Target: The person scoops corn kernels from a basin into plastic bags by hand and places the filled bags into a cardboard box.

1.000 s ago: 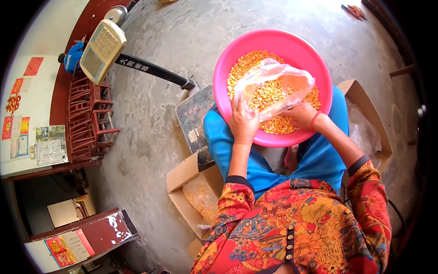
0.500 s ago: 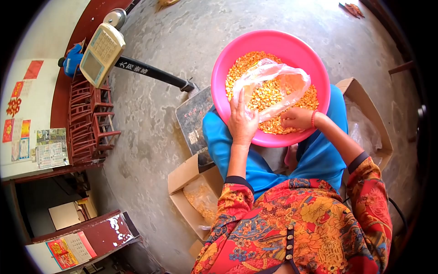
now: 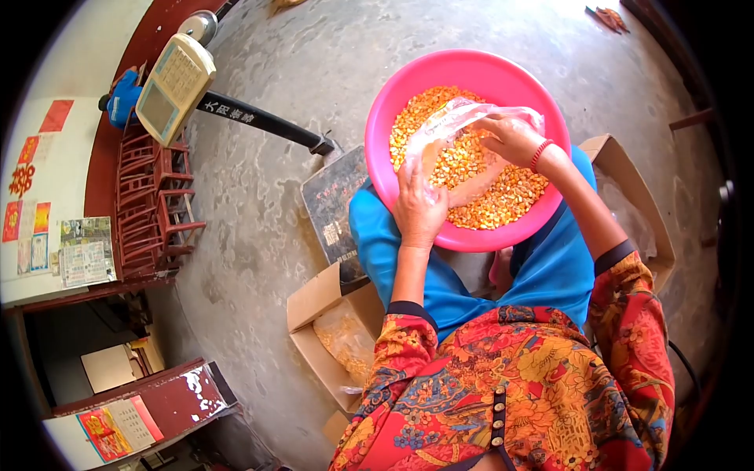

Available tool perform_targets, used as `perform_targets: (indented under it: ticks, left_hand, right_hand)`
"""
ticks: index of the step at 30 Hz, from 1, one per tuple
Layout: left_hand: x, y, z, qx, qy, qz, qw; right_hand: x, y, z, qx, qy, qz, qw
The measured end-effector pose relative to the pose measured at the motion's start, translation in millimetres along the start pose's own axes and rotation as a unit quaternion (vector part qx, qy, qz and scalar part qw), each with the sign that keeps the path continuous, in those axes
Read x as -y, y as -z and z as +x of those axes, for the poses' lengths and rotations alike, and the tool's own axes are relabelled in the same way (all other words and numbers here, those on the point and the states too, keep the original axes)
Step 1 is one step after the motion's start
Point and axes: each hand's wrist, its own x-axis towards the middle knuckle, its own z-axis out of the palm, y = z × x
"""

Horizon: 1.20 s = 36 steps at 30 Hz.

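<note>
Some corn kernels (image 3: 462, 159) sit inside the open plastic bag (image 3: 479, 185) in the pink basin (image 3: 534, 88), many remaining loose around it; left hand (image 3: 419, 208) grips its rim; right hand (image 3: 518, 144) overhangs it, hold unclear.

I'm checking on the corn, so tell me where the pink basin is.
In the head view, the pink basin is upper right of centre, over the person's knees, just right of the scale platform.

Seemingly a home: chairs (image 3: 163, 166), calendar (image 3: 118, 434)
</note>
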Motion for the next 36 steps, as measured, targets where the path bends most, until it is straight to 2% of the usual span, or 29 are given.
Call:
perform_targets:
  ticks: [4,5,6,8,9,10,12,13,14,17,21,23,24,26,27,28,30,31,32,34,36]
  left_hand:
    - [2,-1,-2,-0.003,0.002,-0.011,1.0]
    - [1,-1,-2,0.006,0.014,-0.008,1.0]
    - [-1,0,-1,0.014,0.026,-0.005,1.0]
    - [-4,2,0,0.015,0.023,-0.007,1.0]
    - [-5,3,0,0.013,0.021,-0.008,1.0]
    - [-4,3,1,0.012,0.02,-0.007,1.0]
    - [-2,3,1,-0.001,-0.02,-0.009,1.0]
    - [-3,3,1,-0.001,-0.02,-0.008,1.0]
    - [-4,4,1,-0.003,-0.018,-0.01,1.0]
    - [-5,4,0,0.005,-0.015,-0.009,1.0]
    - [-1,3,0,0.0,-0.026,0.007,1.0]
    - [-1,3,0,-0.002,-0.022,0.005,1.0]
    - [-2,4,0,-0.001,-0.017,0.002,1.0]
    - [-2,4,0,-0.003,-0.016,0.003,1.0]
    - [-2,3,0,-0.004,-0.016,0.004,1.0]
    - [-3,4,1,-0.004,-0.015,0.003,1.0]
    - [-5,4,1,-0.006,-0.004,-0.017,1.0]
    - [-5,4,1,-0.006,-0.003,-0.017,1.0]
    - [-5,5,1,-0.002,0.002,-0.016,1.0]
    - [-7,6,1,0.002,0.007,-0.015,1.0]
    - [-9,9,1,0.016,0.026,-0.033,0.999]
  right_hand:
    - [18,25,-10,0.061,0.023,0.05,0.997]
    - [32,35,-12,0.236,-0.037,0.176,0.955]
    - [42,39,-17,0.398,-0.096,0.293,0.864]
    - [47,18,-37,0.45,-0.046,0.107,0.886]
    - [39,4,-53,0.394,-0.01,0.079,0.916]
    - [29,-15,-68,0.393,-0.009,0.078,0.916]
    - [26,-38,-80,0.306,-0.004,-0.067,0.95]
    - [29,-41,-79,0.358,-0.027,-0.098,0.928]
    - [33,-42,-78,0.357,-0.027,-0.098,0.928]
    - [44,-34,-66,0.438,-0.127,-0.011,0.89]
    - [33,-47,-65,0.454,-0.144,0.01,0.879]
    - [24,-47,-63,0.47,-0.116,0.067,0.872]
    - [18,-48,-65,0.471,-0.115,0.067,0.872]
    - [8,-51,-73,0.418,-0.127,0.209,0.875]
    - [18,-35,-62,0.431,-0.184,0.271,0.841]
    - [25,-22,-54,0.432,-0.185,0.27,0.841]
    - [33,0,-38,0.398,-0.176,0.361,0.825]
    - [35,10,-27,0.392,-0.145,0.337,0.844]
    - [37,19,-16,0.402,-0.18,0.343,0.83]
    - [37,23,-1,0.355,-0.189,0.305,0.863]
    - [36,23,12,0.24,-0.067,0.195,0.949]
